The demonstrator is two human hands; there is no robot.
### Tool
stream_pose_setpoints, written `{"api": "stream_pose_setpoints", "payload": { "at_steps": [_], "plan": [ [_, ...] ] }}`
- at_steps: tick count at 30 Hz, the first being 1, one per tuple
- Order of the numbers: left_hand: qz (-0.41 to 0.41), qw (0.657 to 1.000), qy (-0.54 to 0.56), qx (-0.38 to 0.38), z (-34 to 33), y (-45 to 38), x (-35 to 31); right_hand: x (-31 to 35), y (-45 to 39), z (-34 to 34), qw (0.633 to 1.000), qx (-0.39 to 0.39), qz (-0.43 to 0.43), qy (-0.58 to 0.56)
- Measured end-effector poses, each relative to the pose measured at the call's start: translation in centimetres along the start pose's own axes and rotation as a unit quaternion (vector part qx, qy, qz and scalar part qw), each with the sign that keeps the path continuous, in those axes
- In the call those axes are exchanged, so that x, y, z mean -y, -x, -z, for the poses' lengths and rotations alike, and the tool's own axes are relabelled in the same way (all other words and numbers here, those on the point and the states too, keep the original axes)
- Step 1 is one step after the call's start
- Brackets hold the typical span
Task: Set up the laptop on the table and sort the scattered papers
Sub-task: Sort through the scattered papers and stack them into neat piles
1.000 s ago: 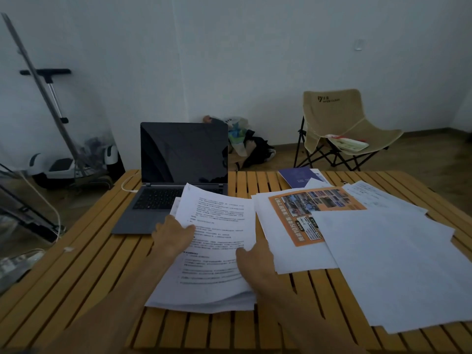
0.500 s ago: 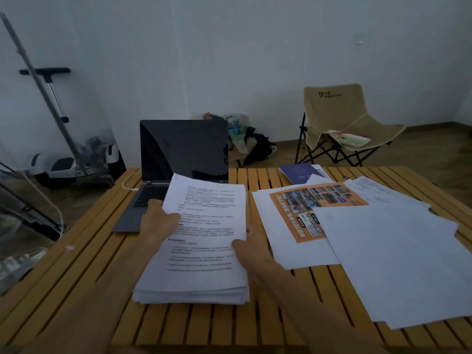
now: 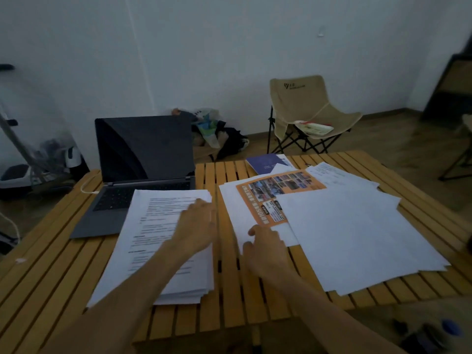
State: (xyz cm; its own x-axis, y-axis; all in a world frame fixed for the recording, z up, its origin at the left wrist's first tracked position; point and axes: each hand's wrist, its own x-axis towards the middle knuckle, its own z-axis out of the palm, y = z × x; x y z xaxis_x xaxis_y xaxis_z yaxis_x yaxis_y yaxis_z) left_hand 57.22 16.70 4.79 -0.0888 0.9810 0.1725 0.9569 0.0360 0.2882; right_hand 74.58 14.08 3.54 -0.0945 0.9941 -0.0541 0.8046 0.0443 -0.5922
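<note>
Two hands: both are over the paper on the slatted wooden table (image 3: 229, 290), with bare forearms reaching in from the near edge.
Left hand (image 3: 195, 226): lies palm down on the right part of the printed stack, fingers (image 3: 204, 204) stretched out fairly straight toward the stack's far right corner; it grips nothing.
Right hand (image 3: 265, 247): rests at the near left edge of the loose white sheets, fingers slightly bent and spread on the paper; whether a sheet is pinched under the thumb cannot be told.
Printed stack (image 3: 153, 241): a thick pile of text pages lying flat on the table, left of centre, its far left corner overlapping the laptop's palm rest.
Laptop (image 3: 143, 159): open on the far left part of the table, screen dark and upright, keyboard partly hidden by the stack.
White cable (image 3: 86, 186): runs to the laptop's left side.
Loose white sheets (image 3: 357, 238): fanned and overlapping across the right half of the table.
Orange flyer (image 3: 278, 192): lies among them, its near right part covered by a blank sheet.
Blue booklet (image 3: 265, 163): at the far edge of the table, partly under the sheets.
Folding chair (image 3: 306, 111): beige, on the floor behind the table, something flat on its seat.
Bags (image 3: 217, 134): heaped against the wall behind the laptop.
</note>
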Motion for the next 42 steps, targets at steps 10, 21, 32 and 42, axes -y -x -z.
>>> {"api": "stream_pose_setpoints", "payload": {
  "at_steps": [10, 21, 32, 42],
  "plan": [
    [0.195, 0.871, 0.426, 0.149, -8.8, -2.9, -18.5, -16.0, -1.7, 7.6, 0.974, 0.02, -0.105, 0.2],
    [0.086, 0.961, 0.264, 0.001, -10.9, -1.9, -19.3, -17.0, -0.1, 7.8, 0.989, 0.017, -0.061, 0.136],
    [0.043, 0.987, 0.153, 0.022, -10.6, -1.6, -19.3, -14.5, 3.5, 7.9, 0.981, 0.059, -0.05, 0.18],
    [-0.034, 0.999, 0.026, 0.025, -7.2, -1.6, -18.4, -13.1, 4.8, 7.6, 0.987, 0.032, -0.021, 0.159]
  ]
}}
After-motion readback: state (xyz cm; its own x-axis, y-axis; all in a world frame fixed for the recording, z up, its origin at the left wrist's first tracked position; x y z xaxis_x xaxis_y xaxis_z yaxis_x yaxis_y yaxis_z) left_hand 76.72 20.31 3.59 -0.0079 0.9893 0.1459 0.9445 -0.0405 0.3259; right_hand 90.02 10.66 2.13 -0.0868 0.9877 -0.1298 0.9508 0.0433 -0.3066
